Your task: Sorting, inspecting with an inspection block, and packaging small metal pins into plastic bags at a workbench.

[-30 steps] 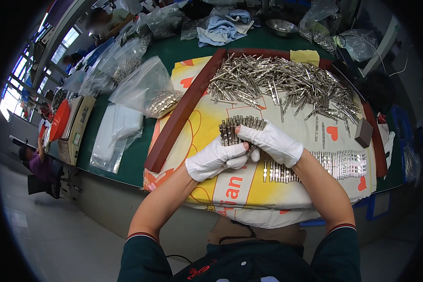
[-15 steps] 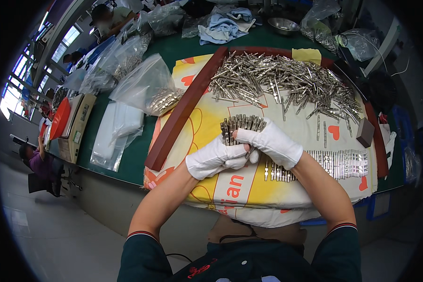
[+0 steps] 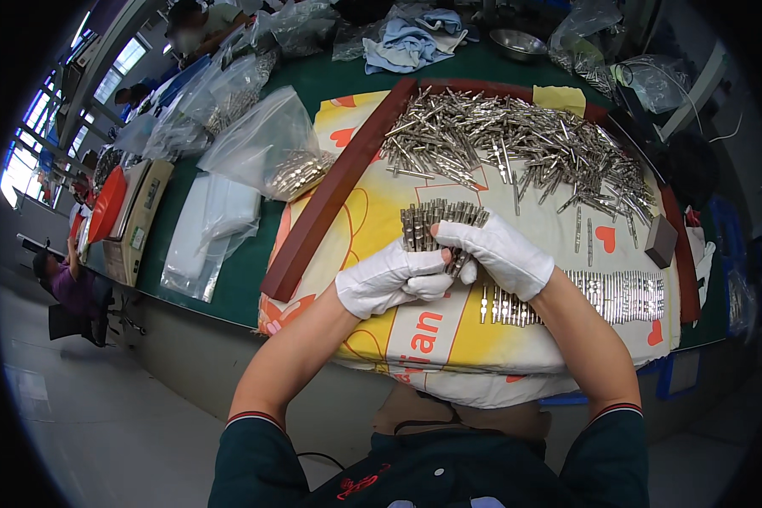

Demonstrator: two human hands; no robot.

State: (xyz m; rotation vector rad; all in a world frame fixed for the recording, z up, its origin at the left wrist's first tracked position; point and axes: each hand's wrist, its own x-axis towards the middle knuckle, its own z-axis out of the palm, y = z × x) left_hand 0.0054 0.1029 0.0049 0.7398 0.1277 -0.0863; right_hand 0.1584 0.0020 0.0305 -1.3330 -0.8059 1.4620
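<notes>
Between my two gloved hands stands a tight bundle of slim metal rods (image 3: 432,222), their ends fanned upward. My left hand (image 3: 389,275), in a white glove with bare fingertips, is closed round the bundle from the left and below. From the right, my right hand (image 3: 504,252) grips the same bundle, its bare thumb tip pressing on the rods. Beside my right wrist lies a neat side-by-side row of like rods (image 3: 605,296) on the patterned cloth (image 3: 423,334). Beyond my hands spreads a large loose heap of rods (image 3: 516,140). The bundle's lower ends are mostly hidden by my fingers.
Dark red wooden bars (image 3: 339,199) frame the cloth. A small dark block (image 3: 660,240) sits at the right. On the left are a plastic bag of rods (image 3: 292,173), flat clear bags (image 3: 203,229) and a scale (image 3: 144,222). Two other people are farther off.
The bundle and both hands have shifted very slightly within the view, as has the whole scene. The grip on the rods stays closed.
</notes>
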